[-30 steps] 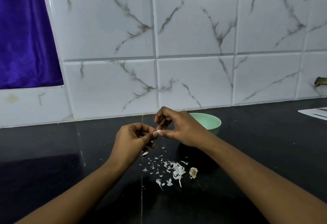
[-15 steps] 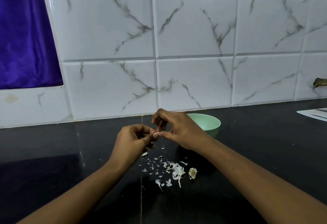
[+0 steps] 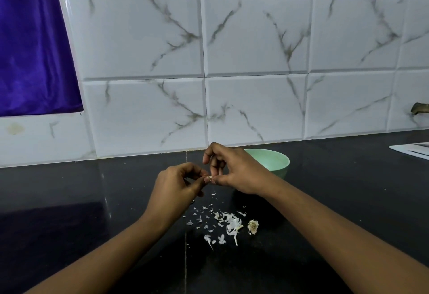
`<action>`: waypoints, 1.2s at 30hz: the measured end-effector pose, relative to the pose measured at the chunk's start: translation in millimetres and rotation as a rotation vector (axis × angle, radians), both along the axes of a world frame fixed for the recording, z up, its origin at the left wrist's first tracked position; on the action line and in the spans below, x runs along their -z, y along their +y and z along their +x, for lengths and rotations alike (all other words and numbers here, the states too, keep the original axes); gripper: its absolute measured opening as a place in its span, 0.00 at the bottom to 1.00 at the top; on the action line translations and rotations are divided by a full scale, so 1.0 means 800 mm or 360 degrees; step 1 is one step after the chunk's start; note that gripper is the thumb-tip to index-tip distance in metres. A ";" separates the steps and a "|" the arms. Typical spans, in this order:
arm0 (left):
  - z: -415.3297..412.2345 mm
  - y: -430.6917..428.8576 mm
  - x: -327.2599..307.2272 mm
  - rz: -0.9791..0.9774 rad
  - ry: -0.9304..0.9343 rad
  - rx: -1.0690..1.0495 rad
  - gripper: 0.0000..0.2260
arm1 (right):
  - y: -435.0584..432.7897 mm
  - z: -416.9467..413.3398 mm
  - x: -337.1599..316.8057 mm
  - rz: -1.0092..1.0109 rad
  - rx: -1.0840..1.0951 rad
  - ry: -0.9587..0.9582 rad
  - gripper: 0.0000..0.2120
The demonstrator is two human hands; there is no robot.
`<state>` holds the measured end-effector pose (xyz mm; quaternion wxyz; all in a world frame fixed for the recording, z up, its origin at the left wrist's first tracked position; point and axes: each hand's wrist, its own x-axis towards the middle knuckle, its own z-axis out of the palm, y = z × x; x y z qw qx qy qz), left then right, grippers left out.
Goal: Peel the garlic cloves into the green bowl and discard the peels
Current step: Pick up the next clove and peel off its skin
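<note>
Left hand (image 3: 176,184): raised above the counter, centre of scene. Fingers curled in, thumb and fingertips pinching one end of the garlic clove.

Right hand (image 3: 236,173): just right of the left hand, fingertips meeting it. Thumb and forefinger pinch the other end of the same clove; the other fingers are bent and lifted above the pinch.

Garlic clove (image 3: 210,178): one, small and pale, held between the two hands above the counter. Mostly covered by fingertips; how much skin is on it cannot be told.

Green bowl (image 3: 274,162): pale green, upright on the counter, at the far side behind the right hand, which hides its left part. Contents cannot be told.

Peels (image 3: 228,224): white flakes and strips, loosely scattered on the counter on the near side of the hands, between the two forearms.

Garlic root stub (image 3: 253,226): one dry, tufted piece, just right of the peels.

Counter (image 3: 348,201): black, glossy, with a seam running near to far below the hands.

Tiled wall (image 3: 255,84): white marble-pattern tiles, behind the counter.

Purple cloth (image 3: 30,50): far left, hanging against the wall.

White flat item (image 3: 413,151): far right edge, lying on the counter, cut off by the frame.
</note>
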<state>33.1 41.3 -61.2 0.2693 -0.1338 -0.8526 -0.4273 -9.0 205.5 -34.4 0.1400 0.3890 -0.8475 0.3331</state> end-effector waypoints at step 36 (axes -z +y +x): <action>-0.009 0.000 -0.003 0.1116 -0.0585 0.0386 0.02 | 0.004 -0.007 -0.003 -0.0233 0.0037 -0.0369 0.09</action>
